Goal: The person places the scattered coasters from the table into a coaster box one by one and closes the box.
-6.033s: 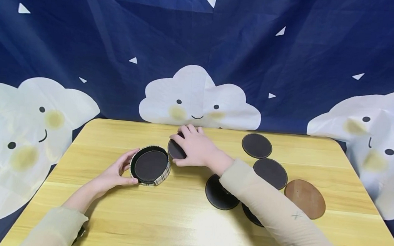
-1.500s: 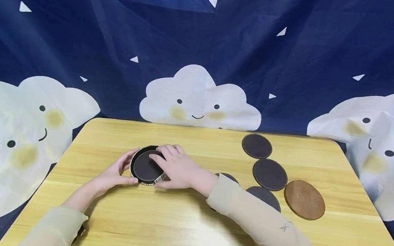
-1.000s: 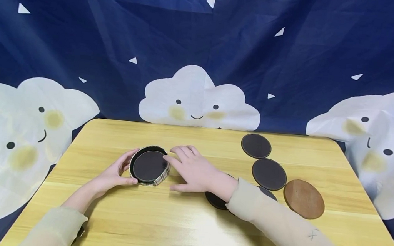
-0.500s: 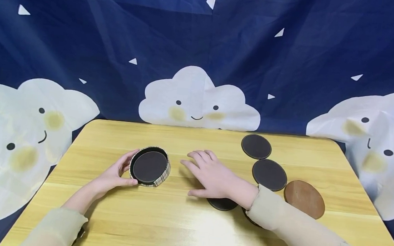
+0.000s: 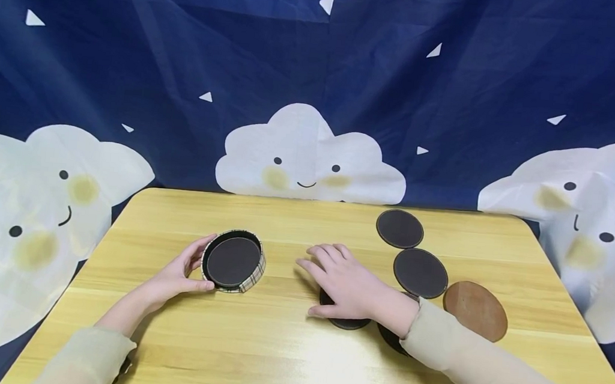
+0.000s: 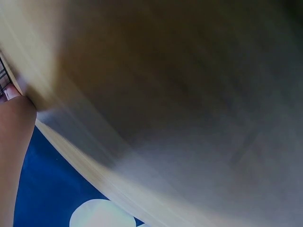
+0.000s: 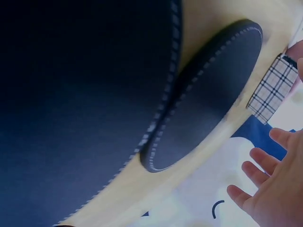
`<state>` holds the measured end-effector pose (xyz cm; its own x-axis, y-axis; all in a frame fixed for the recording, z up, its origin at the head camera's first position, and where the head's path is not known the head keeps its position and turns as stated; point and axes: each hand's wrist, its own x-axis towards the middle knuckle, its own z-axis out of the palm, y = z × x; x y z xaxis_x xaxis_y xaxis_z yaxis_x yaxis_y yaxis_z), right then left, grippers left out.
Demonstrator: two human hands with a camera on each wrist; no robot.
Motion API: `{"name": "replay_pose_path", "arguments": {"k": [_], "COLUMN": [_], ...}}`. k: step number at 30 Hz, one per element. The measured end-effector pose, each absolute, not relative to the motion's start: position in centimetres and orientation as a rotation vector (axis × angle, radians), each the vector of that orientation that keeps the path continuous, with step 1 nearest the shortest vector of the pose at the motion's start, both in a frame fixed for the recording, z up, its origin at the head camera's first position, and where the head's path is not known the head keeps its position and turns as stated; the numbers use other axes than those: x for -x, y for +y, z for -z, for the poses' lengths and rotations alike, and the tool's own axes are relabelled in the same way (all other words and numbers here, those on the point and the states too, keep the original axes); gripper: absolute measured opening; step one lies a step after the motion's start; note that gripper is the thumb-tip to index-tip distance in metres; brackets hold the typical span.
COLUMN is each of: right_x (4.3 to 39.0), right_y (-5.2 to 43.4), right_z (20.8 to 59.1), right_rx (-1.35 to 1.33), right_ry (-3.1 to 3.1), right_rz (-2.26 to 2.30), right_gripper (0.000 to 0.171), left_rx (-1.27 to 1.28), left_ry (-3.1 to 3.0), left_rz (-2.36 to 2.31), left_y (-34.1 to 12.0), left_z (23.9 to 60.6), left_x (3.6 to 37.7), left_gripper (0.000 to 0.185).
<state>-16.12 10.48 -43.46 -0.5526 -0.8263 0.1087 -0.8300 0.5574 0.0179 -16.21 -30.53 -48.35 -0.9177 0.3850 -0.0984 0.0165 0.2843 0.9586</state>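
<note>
Left hand (image 5: 178, 275) cups the near-left side of the round plaid holder (image 5: 234, 260), thumb and fingers curled against its wall. Holder sits on the table (image 5: 251, 356), left of centre, with a dark coaster (image 5: 233, 261) lying flat inside it.

Right hand (image 5: 346, 282) is spread, palm down, fingers relaxed and slightly apart, gripping nothing. It hovers over or rests on a dark coaster at table centre (image 5: 345, 320); contact cannot be told. Right wrist view shows the fingers (image 7: 258, 172) splayed and a stitched dark coaster edge (image 7: 203, 94) below, with the plaid wall (image 7: 271, 90) beyond.

A further dark coaster (image 5: 390, 338) is partly hidden under the right sleeve. Two more dark coasters lie at far right (image 5: 399, 228) and just nearer (image 5: 420, 272), touching or nearly so. A brown coaster (image 5: 475, 310) lies just right of those.

Left wrist view is blurred; only table surface and part of a finger are legible.
</note>
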Motion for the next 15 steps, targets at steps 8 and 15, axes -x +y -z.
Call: {"name": "replay_pose_path", "arguments": {"k": [8, 15], "right_x": [15.4, 15.0], "right_y": [12.1, 13.2], "right_z": [44.4, 45.3], "right_rx": [-1.408, -1.41], "right_ry": [-2.693, -2.729], "right_rz": [-0.02, -0.05], "right_gripper": [0.093, 0.09], "left_rx": [-0.361, -0.355], "left_ry": [2.253, 2.257], "left_rz": [-1.67, -1.654], "left_y": [-30.5, -30.5], "left_z": [48.3, 48.2], "left_x": [16.3, 16.1], "left_gripper": [0.105, 0.105]}}
